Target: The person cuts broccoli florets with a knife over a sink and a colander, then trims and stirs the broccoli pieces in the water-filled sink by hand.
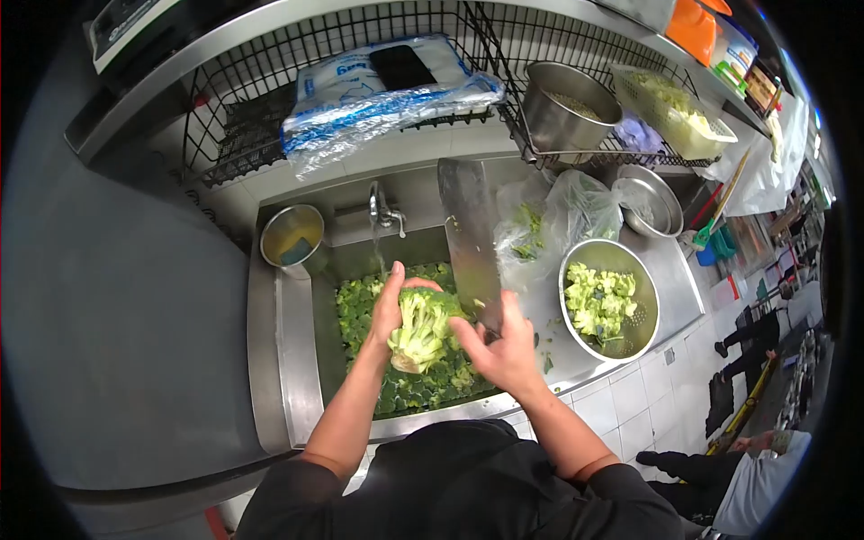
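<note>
My left hand [389, 310] is closed around a head of broccoli [420, 331], its pale stalk pointing down toward me. A large cleaver [470, 243] is gripped in my right hand [507, 353], blade pointing up and away; the handle is mostly hidden by my fingers. The right thumb and fingertips come close to the broccoli's right side; whether they touch it I cannot tell. Below both hands, many cut broccoli florets [432, 389] fill the sink basin [333, 346]. Water runs from the faucet [382, 214] behind my left hand.
Right of the sink, a metal colander [650, 310] holds pale broccoli pieces beside plastic bags [583, 209] and a steel bowl [661, 193]. A metal pot [293, 236] stands at the left rim. Above, a wire rack [243, 121] carries a steel pot [571, 106]. Another person [756, 490] is at lower right.
</note>
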